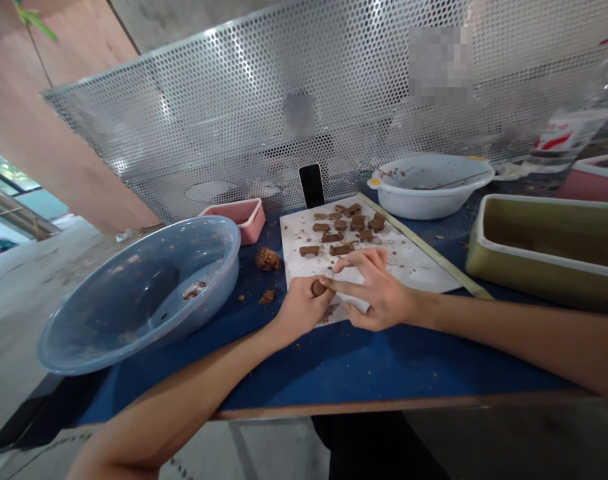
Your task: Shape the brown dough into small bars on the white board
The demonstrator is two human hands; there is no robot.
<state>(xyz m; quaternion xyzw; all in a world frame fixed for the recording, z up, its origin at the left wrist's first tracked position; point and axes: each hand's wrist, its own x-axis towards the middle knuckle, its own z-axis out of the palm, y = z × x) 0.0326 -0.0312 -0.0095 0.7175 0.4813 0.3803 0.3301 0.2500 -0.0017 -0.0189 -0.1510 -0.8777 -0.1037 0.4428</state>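
Observation:
My left hand (pixel 303 307) is curled around a small lump of brown clay (pixel 319 288), whose rounded top shows between thumb and forefinger. Beside it, my right hand (pixel 369 288) has its fingers spread, with one fingertip reaching to the lump. Both hands are above the near part of a white board (pixel 414 270). Farther back on the board lie several small shaped clay pieces (pixel 341 249) among crumbs. To the left of the board, a larger rough clay lump (pixel 267 259) and a smaller clay bit (pixel 267 297) rest on the blue tabletop (pixel 334 373).
A big blue basin (pixel 134 333) overhangs the table's left edge. Behind it sits a pink tray (pixel 254 220). A phone (pixel 312 185) leans on the perforated metal screen (pixel 224 100). A white basin (pixel 429 200), a green planter (pixel 544 250) and a plastic bottle (pixel 564 140) stand right.

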